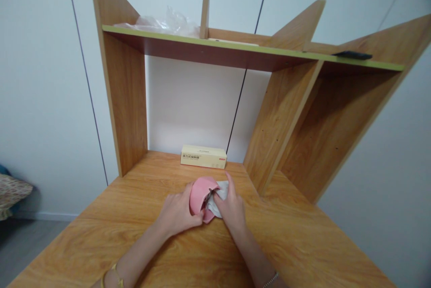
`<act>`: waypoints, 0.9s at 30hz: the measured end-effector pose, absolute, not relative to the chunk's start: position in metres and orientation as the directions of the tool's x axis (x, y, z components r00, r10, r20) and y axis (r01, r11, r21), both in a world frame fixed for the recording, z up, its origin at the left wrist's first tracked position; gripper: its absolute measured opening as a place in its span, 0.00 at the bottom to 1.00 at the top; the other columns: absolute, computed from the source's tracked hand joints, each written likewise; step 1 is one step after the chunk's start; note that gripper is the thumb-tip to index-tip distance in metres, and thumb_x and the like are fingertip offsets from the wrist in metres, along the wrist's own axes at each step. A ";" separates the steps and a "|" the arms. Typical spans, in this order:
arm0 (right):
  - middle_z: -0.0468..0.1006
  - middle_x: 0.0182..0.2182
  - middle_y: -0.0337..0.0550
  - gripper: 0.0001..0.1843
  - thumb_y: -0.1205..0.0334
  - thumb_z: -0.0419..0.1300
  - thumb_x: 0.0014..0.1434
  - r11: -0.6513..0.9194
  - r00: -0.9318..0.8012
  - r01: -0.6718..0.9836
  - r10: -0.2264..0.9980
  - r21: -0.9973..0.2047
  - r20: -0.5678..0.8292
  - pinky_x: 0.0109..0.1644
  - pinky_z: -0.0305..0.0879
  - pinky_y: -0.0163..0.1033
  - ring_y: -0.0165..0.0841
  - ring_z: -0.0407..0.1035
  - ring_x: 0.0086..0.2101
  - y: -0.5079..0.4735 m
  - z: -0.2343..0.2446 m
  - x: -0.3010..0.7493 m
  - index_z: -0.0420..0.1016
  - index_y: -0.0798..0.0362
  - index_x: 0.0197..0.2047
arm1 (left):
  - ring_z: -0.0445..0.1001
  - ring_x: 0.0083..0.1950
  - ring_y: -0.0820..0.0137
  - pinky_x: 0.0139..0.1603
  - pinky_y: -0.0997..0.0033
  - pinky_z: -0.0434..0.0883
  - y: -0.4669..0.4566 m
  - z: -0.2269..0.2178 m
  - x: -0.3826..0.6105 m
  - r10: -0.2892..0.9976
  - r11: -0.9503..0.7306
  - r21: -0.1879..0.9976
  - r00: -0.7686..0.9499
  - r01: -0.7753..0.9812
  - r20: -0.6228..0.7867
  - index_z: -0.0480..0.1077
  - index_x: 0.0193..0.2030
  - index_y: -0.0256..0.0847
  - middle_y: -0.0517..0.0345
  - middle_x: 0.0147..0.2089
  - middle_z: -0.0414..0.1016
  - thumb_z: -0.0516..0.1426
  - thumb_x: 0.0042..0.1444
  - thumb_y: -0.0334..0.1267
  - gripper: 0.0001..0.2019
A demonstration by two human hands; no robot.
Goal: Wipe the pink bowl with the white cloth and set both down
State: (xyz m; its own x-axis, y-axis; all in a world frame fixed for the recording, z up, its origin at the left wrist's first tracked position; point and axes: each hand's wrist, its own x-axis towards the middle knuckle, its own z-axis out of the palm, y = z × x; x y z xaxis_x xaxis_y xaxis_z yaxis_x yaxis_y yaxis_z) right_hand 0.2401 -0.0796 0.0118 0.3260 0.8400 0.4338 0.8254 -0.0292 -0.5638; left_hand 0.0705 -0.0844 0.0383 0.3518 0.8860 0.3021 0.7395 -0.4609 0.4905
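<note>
A small pink and grey-white cloth piece [202, 191] rests on the wooden desk [134, 225] in front of me. My left hand [177, 214] grips its pink side, fingers curled round the fabric. My right hand [232, 209] pinches the grey-white side, with the forefinger stretched along the top. Both hands meet at the cloth, just above the desk top. What sort of cloth item it is I cannot make out.
A long cream cardboard box [204, 157] lies at the back of the desk against the wall. A wooden shelf unit [124, 99] stands over the desk; crumpled clear plastic [168, 23] and a dark flat object [353, 55] lie on its top shelf.
</note>
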 end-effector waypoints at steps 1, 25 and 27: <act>0.76 0.30 0.45 0.33 0.54 0.55 0.51 -0.018 0.313 0.838 0.834 -0.545 0.455 0.31 0.60 0.37 0.40 0.71 0.30 -0.081 0.012 0.241 0.53 0.51 0.60 | 0.74 0.38 0.53 0.37 0.63 0.66 -0.084 0.038 0.069 0.879 -0.475 0.475 0.368 0.741 0.304 0.57 0.56 0.39 0.49 0.37 0.76 0.56 0.43 0.47 0.33; 0.75 0.29 0.44 0.39 0.58 0.55 0.49 0.031 0.401 0.650 0.834 -0.759 0.378 0.30 0.61 0.36 0.38 0.71 0.29 -0.076 0.003 0.230 0.46 0.56 0.62 | 0.71 0.45 0.56 0.45 0.61 0.67 -0.081 0.027 0.074 0.906 -0.424 0.709 0.258 0.564 0.336 0.48 0.62 0.40 0.49 0.49 0.71 0.57 0.45 0.42 0.37; 0.74 0.26 0.42 0.38 0.56 0.55 0.50 -0.051 0.400 0.745 0.833 -0.665 0.383 0.28 0.59 0.36 0.39 0.71 0.28 -0.078 0.009 0.232 0.47 0.55 0.62 | 0.73 0.42 0.55 0.43 0.60 0.67 -0.084 0.033 0.073 0.907 -0.420 0.653 0.276 0.630 0.318 0.49 0.61 0.40 0.48 0.46 0.73 0.57 0.44 0.43 0.37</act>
